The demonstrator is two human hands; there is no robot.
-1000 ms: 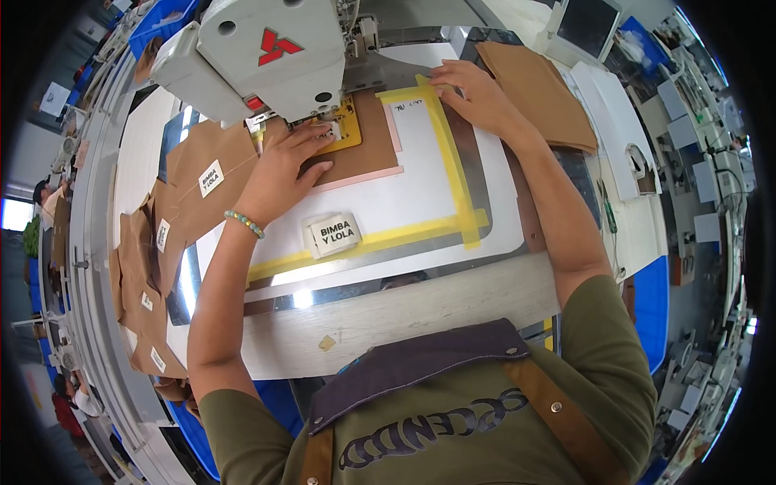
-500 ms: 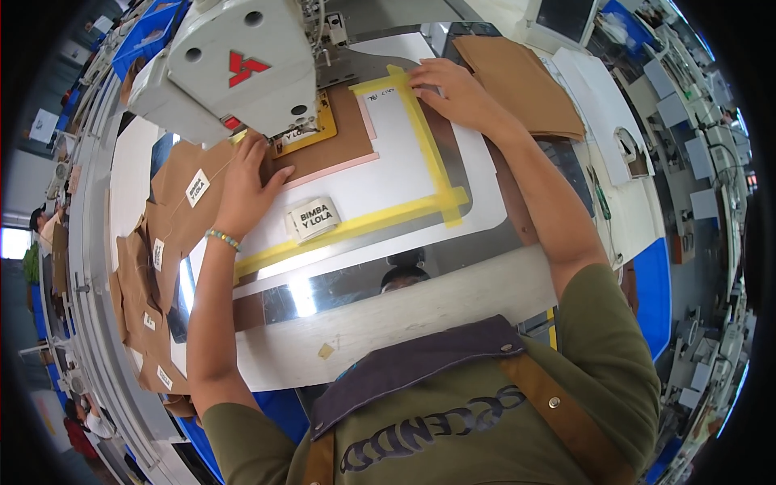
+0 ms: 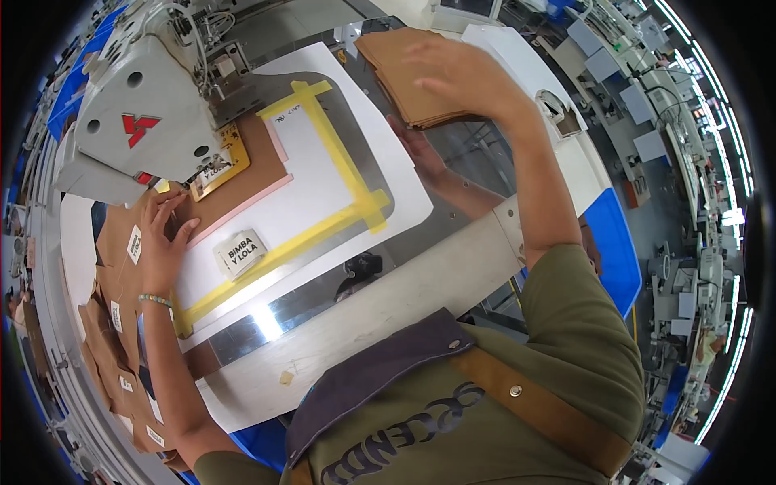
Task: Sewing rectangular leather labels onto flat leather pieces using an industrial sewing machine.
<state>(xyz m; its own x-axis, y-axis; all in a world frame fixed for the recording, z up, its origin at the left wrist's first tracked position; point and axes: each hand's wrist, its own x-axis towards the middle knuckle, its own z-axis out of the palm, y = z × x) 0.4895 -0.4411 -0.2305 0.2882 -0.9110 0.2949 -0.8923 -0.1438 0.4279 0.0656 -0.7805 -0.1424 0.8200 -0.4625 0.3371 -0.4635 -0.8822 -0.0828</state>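
A brown fabric-like piece (image 3: 257, 174) lies under the head of a white sewing machine (image 3: 133, 129). On its left part, a yellow frame plate (image 3: 234, 155) surrounds a white printed label. My left hand (image 3: 168, 230) rests with fingers apart at the near left edge of this piece, beside the machine head. A stack of white labels (image 3: 240, 252) sits nearby on a white sheet (image 3: 323, 202) bordered with yellow tape. My right hand (image 3: 469, 77) is over a stack of brown pieces (image 3: 396, 61), its fingers stretched out and slightly blurred; whether they touch the stack I cannot tell.
Brown pieces with white labels (image 3: 109, 356) hang in a chain at the left. A shiny metal plate (image 3: 356, 275) reflects my arm. At the right are a tape roll (image 3: 558, 113) and a blue bin (image 3: 614, 250). A tiny beige scrap (image 3: 286, 377) lies near the front edge.
My right hand has left the taped sheet's far right corner and moved over the brown stack. My left hand stays by the machine head. The view has swung right.
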